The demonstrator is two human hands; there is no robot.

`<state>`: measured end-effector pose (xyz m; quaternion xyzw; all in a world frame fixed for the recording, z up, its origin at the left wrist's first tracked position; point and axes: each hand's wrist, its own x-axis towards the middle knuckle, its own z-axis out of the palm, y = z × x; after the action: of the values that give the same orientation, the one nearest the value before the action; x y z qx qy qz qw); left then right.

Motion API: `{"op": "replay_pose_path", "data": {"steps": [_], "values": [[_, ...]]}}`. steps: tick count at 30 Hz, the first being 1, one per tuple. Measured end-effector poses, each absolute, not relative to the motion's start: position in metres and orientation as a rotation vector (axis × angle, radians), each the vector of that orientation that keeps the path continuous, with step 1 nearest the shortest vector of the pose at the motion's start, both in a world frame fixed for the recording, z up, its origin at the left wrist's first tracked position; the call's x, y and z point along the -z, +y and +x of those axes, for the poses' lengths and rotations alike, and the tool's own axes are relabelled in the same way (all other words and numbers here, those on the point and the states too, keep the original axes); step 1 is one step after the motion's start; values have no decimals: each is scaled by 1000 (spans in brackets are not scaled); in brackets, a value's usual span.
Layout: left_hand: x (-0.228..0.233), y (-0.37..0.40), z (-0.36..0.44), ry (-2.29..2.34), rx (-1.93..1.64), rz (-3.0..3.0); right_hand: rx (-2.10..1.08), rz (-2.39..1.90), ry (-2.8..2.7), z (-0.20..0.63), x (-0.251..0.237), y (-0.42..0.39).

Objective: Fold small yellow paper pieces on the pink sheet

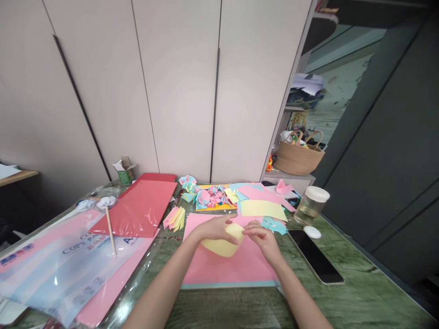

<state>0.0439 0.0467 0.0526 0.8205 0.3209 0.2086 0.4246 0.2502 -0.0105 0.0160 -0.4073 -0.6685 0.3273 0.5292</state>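
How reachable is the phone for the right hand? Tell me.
Likely yes: the phone lies on the table close by, with nothing on top of it; but the right hand is busy at the curled yellow paper.

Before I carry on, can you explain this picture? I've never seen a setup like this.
There's no machine here: these are a person's bare hands, seen by a camera worn on that person's head, looking forward and down. The left hand and right hand hold a curled piece of yellow paper above a pink sheet on the green table. Behind lie folded paper flowers. To the right are a smartphone and a white-lidded jar; to the left, red sheets and a copy-paper wrapper.
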Motion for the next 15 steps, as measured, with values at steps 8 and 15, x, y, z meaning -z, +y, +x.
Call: {"op": "replay_pose_path", "data": {"steps": [8, 15], "values": [[-52, 49, 45, 814, -555, 2008, -964, -989, -1364, 245, -7, -7], [-40, 51, 69, 898, -1085, 1790, -1237, -1001, -1161, 212, 13, -10]]}}
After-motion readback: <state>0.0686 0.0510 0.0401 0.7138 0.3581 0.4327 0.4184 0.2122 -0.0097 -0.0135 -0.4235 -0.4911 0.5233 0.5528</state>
